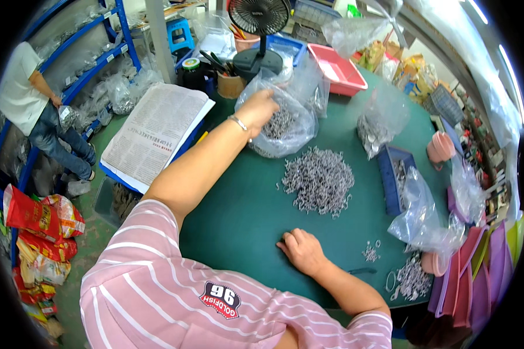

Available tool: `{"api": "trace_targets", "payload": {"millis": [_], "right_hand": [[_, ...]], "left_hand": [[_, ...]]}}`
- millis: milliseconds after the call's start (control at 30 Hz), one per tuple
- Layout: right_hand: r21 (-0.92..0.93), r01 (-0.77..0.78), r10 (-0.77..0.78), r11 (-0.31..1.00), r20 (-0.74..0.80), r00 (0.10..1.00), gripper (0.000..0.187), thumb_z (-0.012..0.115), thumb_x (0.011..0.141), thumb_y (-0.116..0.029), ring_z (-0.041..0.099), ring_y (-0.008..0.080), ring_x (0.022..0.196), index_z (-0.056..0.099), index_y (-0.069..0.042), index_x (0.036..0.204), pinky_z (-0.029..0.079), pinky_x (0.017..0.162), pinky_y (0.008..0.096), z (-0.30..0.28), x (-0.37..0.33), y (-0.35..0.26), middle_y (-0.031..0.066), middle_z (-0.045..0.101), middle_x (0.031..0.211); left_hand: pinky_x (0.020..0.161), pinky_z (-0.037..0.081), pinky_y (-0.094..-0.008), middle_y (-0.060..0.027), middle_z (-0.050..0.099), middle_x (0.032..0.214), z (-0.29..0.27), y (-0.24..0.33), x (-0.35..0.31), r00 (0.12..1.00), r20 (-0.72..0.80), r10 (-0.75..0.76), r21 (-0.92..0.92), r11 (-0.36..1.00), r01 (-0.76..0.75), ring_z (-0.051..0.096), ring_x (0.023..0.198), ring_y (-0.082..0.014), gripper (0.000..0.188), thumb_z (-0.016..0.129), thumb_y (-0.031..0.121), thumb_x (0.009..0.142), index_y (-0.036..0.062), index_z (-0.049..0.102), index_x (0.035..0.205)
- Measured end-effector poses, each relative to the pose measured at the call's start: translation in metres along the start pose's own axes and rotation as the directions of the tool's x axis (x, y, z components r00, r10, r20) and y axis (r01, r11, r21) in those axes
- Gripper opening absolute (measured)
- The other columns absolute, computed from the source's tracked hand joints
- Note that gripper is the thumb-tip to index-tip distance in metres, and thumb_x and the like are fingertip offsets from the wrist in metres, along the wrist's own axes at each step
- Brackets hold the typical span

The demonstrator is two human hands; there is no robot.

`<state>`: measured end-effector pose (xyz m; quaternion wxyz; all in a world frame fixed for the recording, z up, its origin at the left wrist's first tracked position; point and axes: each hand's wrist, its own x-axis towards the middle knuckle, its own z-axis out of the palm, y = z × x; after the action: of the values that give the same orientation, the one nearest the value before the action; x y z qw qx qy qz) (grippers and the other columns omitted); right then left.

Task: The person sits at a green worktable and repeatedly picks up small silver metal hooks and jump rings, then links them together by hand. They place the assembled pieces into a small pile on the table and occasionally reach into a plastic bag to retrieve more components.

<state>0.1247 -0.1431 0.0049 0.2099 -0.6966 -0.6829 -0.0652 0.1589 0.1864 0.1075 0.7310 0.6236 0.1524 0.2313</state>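
Observation:
My left hand (258,112) reaches far across the table to a clear plastic bag (301,136) of small grey metal parts (278,123). Its fingers are closed at the bag's upper edge, partly hidden by the hand itself. On the near side of the table rests my right hand (301,250), its fingers curled and nothing visible in them. Between the hands, just in front of the bag, a loose heap of small grey metal hooks or links (319,181) lies on the green tabletop (233,203).
A black fan (261,58) and pink tray (337,70) stand behind the bag. At right are a blue bin (395,174), plastic bags and a smaller pile of parts (412,279). A newspaper (157,131) lies at left; beyond it, another person (35,104) stands by blue shelves.

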Motion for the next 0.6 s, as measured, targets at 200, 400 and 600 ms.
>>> {"api": "trace_targets", "payload": {"millis": [200, 400, 600], "right_hand": [[-0.026, 0.035, -0.033, 0.999, 0.049, 0.998, 0.03, 0.074, 0.076, -0.027, 0.056, 0.0274, 0.071, 0.055, -0.005, 0.085, 0.048, 0.059, 0.0374, -0.008, 0.006, -0.001, 0.0121, 0.054, 0.088], [-0.09, 0.122, -0.113, 0.988, 0.099, 0.989, 0.031, 0.07, 0.081, -0.027, 0.055, 0.023, 0.055, 0.048, -0.011, 0.068, 0.046, 0.045, 0.0343, -0.005, -0.003, 0.001, 0.0051, 0.051, 0.064], [0.059, -0.004, 0.004, 0.998, -0.004, 1.0, 0.029, 0.071, 0.082, -0.02, 0.057, 0.0265, 0.053, 0.048, -0.009, 0.067, 0.046, 0.045, 0.0371, -0.014, 0.007, 0.008, 0.0077, 0.052, 0.061]], "left_hand": [[0.099, 0.04, -0.0283, -0.0158, 0.054, 0.133, 0.01, 0.009, -0.021, 0.977, 0.192, 0.092, 0.447, 0.878, -0.171, 0.052, 0.122, -0.0203, 0.054, 0.047, -0.006, 0.087, 0.0002, 0.039, 0.14], [0.055, 0.046, -0.0214, -0.0039, 0.067, 0.097, 0.043, 0.002, -0.08, 0.975, 0.194, 0.109, 0.162, 0.977, -0.141, 0.057, 0.065, -0.007, 0.024, 0.057, 0.009, 0.092, 0.0037, 0.057, 0.116], [0.076, 0.054, -0.0283, -0.0069, 0.063, 0.104, 0.048, -0.067, -0.155, 0.831, 0.284, -0.478, -0.15, 0.834, 0.531, 0.062, 0.092, -0.0137, 0.027, 0.059, 0.016, 0.094, 0.0049, 0.054, 0.118]]}}
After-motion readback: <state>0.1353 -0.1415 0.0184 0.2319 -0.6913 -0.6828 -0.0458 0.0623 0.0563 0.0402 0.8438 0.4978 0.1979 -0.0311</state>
